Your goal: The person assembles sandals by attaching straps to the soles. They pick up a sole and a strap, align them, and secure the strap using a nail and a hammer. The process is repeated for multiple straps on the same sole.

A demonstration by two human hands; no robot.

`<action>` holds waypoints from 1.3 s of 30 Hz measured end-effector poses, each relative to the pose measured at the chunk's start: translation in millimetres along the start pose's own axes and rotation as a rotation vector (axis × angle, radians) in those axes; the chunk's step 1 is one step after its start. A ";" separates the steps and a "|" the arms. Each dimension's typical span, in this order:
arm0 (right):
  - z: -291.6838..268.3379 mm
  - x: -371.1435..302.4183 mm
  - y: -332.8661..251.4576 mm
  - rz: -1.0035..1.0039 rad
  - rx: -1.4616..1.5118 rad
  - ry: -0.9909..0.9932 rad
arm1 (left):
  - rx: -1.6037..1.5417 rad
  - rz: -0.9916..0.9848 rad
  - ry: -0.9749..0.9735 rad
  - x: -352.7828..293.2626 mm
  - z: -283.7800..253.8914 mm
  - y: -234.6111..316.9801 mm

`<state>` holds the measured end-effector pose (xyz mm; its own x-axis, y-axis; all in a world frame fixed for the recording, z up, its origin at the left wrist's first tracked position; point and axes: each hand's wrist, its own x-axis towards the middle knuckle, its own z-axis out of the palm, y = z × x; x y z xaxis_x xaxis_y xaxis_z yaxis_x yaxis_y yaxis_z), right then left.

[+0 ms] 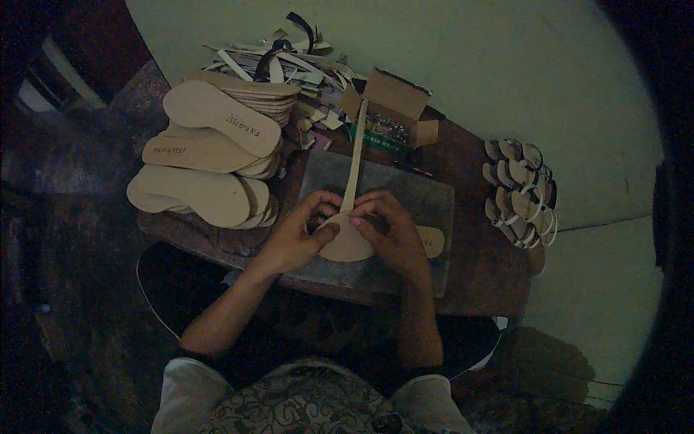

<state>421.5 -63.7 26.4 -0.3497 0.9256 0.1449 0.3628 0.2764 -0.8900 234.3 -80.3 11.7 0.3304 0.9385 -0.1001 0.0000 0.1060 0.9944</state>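
The dim light blurs detail. Both hands meet at the slab's point(426, 199) centre: the left hand point(300, 235) and right hand point(387, 231) pinch one tan sole point(347, 246), fingers hiding most of it, with one strip point(356, 155) rising toward 12 o'clock. Insole stacks point(210, 155) at 10 o'clock overlap too much to count. One open box point(394, 108) sits at 1 o'clock, looped straps point(520, 192) at 3, uncountable.
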 end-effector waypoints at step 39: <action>4.4 -1.3 3.1 0.175 0.052 0.025 | 0.162 0.111 0.264 -3.7 15.0 0.8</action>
<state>419.2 -65.2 21.6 -0.2631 0.9647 -0.0039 0.3711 0.0975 -0.9235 247.3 -88.6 13.4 0.0804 0.9964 0.0250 0.1353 -0.0358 0.9902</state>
